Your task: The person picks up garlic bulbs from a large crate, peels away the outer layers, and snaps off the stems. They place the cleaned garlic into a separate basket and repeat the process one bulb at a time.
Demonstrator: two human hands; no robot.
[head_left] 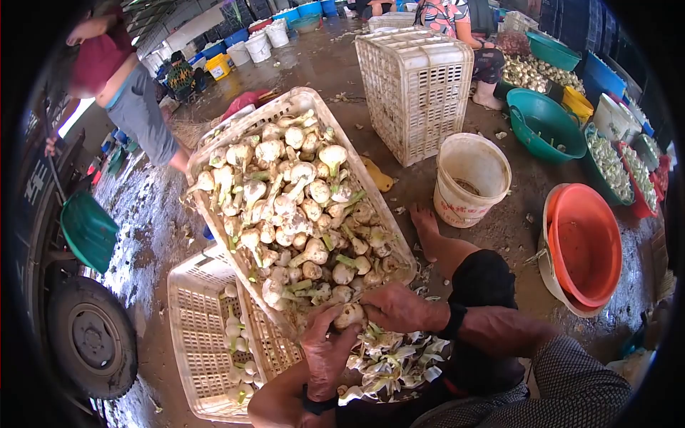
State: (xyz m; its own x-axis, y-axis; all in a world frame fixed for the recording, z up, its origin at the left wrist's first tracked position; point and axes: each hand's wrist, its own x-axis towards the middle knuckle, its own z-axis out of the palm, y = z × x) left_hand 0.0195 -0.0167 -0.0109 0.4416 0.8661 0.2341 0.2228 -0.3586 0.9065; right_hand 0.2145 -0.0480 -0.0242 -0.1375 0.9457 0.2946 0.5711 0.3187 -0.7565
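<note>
A garlic bulb (349,316) is held between both hands at the near end of a white crate (382,220) heaped with unpeeled garlic bulbs (285,203). My left hand (326,349) has its fingers wrapped round the bulb from the left. From the right, my right hand (399,307) pinches at the same bulb, its fingertips partly hidden. Loose peelings (396,360) lie in a pile just below the hands. Cleaner, whiter bulbs with short stems (239,342) lie in a lower crate (193,307) at the left.
An upright crate stack (414,93) stands ahead, beside a white bucket (471,178). Red basins (585,246) and a green tub (546,125) are at the right. One person (132,85) stands at the left; another (457,28) sits at the back. A wheel (93,339) is far left.
</note>
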